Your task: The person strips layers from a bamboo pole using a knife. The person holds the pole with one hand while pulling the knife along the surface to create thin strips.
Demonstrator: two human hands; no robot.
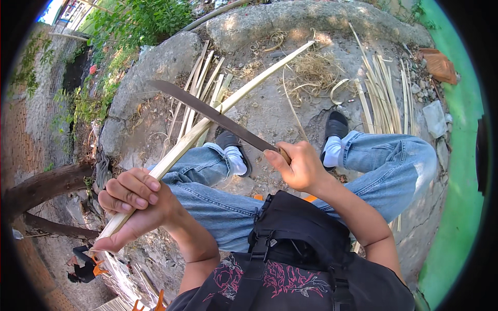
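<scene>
My left hand (137,205) is closed round the lower end of a long pale bamboo strip (249,88), which slants up and away to the right. In my right hand (301,166) is the handle of a machete (228,124). The machete's long dark blade points to the upper left and crosses the bamboo strip near its middle. At the crossing the blade appears to touch the strip; how deep its edge sits I cannot tell. My fingers hide most of the machete's handle.
Split bamboo strips (381,93) lie in a pile at the right, and more strips (199,88) lie at the left. Curly shavings (314,78) are heaped ahead. A stone ledge (311,20) borders the far side, a green wall (446,233) the right. Another person (83,267) is at the lower left.
</scene>
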